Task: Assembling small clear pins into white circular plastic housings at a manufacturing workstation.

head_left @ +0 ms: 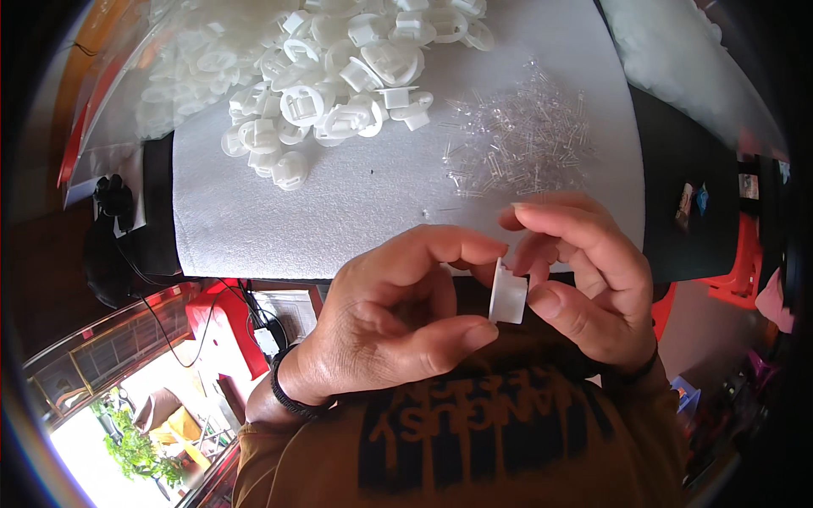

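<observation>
Near the centre of the frame, just right of the middle, we see a small white plastic fitting with a round flange [510, 298], held upright on edge. Our left hand [385, 309] pinches it: the forefinger presses at the flange's top and the thumb sits by its lower edge. Our right hand [589, 284] curls in from the right, forefinger lifted away from the thumb, whose tip is at or just beside the fitting's block-like side; we cannot tell whether it touches, or whether the curled fingers hide something.

Above, on a pale grey textured sheet [296, 224], lie a heap of matching white plastic fittings [345, 121] and, right of it, a loose scatter of thin clear plastic pins [525, 144].

The left grip looks narrow, so an off-centre push from the right thumb could, we judge, twist the fitting or flip it free. It is held beyond the sheet's near edge, so a slip would probably drop it toward our lap. A careless sleeve or knuckle could also scatter the light pins.
</observation>
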Demonstrator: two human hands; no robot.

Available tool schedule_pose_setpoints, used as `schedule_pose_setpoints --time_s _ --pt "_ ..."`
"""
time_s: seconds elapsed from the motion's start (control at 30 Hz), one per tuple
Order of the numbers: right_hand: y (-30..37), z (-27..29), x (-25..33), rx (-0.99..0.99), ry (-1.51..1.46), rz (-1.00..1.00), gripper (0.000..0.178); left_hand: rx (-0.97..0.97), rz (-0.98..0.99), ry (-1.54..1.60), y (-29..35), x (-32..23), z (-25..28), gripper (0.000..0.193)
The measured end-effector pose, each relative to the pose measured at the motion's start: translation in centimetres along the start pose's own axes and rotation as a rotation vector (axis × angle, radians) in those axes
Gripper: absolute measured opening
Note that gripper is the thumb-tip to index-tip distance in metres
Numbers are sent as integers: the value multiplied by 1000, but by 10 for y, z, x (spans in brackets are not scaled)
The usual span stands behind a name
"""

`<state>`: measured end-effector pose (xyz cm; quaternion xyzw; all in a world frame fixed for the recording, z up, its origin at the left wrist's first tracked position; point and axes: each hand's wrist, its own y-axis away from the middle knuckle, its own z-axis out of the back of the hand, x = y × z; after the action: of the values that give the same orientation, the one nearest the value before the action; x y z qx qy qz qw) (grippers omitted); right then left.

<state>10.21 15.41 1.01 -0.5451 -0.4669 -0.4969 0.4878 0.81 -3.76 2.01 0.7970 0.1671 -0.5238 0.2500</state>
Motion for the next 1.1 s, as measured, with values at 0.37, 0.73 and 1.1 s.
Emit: schedule_pose_setpoints --time_s 0.37,0.73,1.1 --pt "4 12 -5 72 15 25 32 106 133 250 -11 12 1 27" --pt "8 14 -15 154 -164 35 42 35 140 319 -14 12 -6 19" --pt "15 13 -13 37 -264 -11 41 -30 70 -45 -5 9 0 13"
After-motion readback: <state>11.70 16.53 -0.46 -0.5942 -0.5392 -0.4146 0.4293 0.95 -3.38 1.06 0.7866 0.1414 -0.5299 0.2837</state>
